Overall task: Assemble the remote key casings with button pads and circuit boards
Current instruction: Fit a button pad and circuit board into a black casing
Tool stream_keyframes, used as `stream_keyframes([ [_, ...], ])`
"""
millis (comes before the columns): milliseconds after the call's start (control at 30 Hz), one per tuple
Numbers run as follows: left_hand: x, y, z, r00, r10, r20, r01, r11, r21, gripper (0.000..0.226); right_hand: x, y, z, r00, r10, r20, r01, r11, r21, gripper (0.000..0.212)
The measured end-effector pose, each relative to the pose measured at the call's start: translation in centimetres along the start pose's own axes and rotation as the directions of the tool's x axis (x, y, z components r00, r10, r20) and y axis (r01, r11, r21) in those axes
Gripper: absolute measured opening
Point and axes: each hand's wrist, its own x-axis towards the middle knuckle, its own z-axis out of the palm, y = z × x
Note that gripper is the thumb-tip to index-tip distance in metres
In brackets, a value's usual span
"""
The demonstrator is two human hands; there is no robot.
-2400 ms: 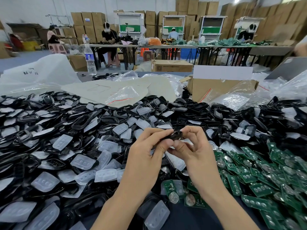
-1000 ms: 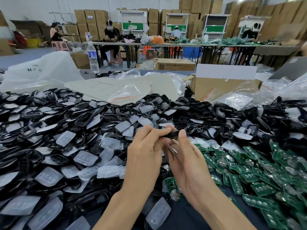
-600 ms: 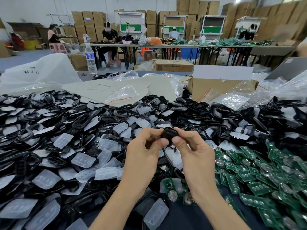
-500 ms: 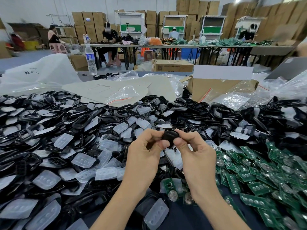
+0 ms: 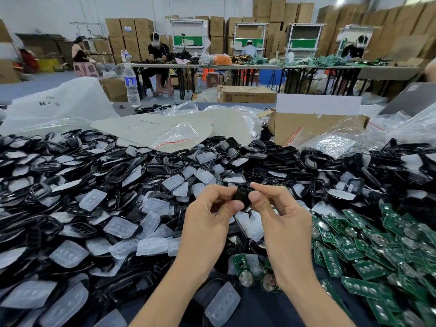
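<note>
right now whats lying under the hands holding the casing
Clear button pads and a green circuit board show below the left hand and right hand pinching the casing; the rest is covered.

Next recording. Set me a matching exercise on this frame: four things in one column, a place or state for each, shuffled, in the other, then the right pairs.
Things
1. casing
2. circuit boards
3. button pads
4. water bottle

Place or state
A. green heap on the right
B. standing upright, far back on the left
C. pinched between left hand and right hand
D. translucent, strewn over the left and middle

Pairs: 1-C, 2-A, 3-D, 4-B
</note>
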Motion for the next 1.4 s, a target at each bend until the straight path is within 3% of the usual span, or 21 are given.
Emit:
stream_keyframes([
  [267, -0.4, 0.1, 0.6, 0.998, 0.051, -0.019, -0.051, 0.998, 0.028, 0.035, 0.1, 0.7, -0.2, 0.995, -0.081, -0.057, 0.07, 0.982, -0.176, 0.032],
  [700, -0.4, -0.1, 1.0, 0.996, 0.066, -0.062, -0.065, 0.998, 0.018, 0.044, 0.0, 0.5, 0.0, 0.994, -0.091, -0.059, 0.081, 0.985, -0.155, 0.03],
  [833, 0.1, 0.1, 0.5, 1.0, 0.018, 0.007, -0.017, 0.995, -0.101, 0.026, -0.4, -0.2, 0.2, 0.993, -0.115, -0.016, 0.115, 0.992, -0.047, 0.007],
  [933, 0.2, -0.3, -0.1, 0.992, -0.065, 0.111, 0.091, 0.965, -0.246, 0.014, -0.5, -0.1, 0.1, 0.995, -0.082, 0.049, 0.083, 0.996, -0.023, 0.011],
  [1133, 0.3, -0.6, -0.1, 0.962, -0.184, 0.202, 0.257, 0.861, -0.438, 0.029, 0.1, 0.2, -0.1, 0.99, 0.037, 0.138, -0.041, 0.999, 0.027, 0.016],
  [1400, 0.3, -0.3, 0.0, 0.954, -0.167, 0.25, 0.273, 0.829, -0.488, 0.035, 0.6, 1.2, -0.3, 0.977, 0.103, 0.185, -0.124, 0.987, 0.106, 0.022],
])
